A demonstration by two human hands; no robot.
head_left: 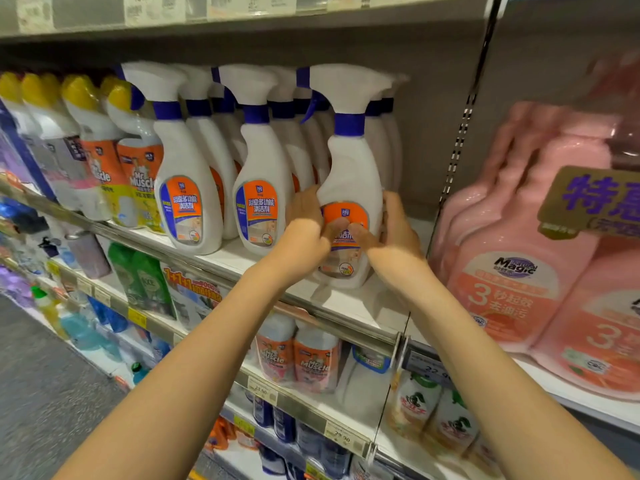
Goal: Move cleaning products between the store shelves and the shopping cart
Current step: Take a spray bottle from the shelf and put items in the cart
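Two hands, left [304, 233] and right [398, 230], clamp spray bottle [349, 168] from both sides, thumbs on label. Bottle upright near shelf [377, 308] front edge, right end of row. Best handling, by the look: low, even grip; pass straight over front rail [242, 278]; avoid neighbour bottle [259, 181] at left.

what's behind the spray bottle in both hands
Behind the spray bottle, gripped by the left hand and right hand, more white spray bottles line up toward the shelf's grey back panel. Their labels and bases are covered by the front bottle, so the count is unclear.
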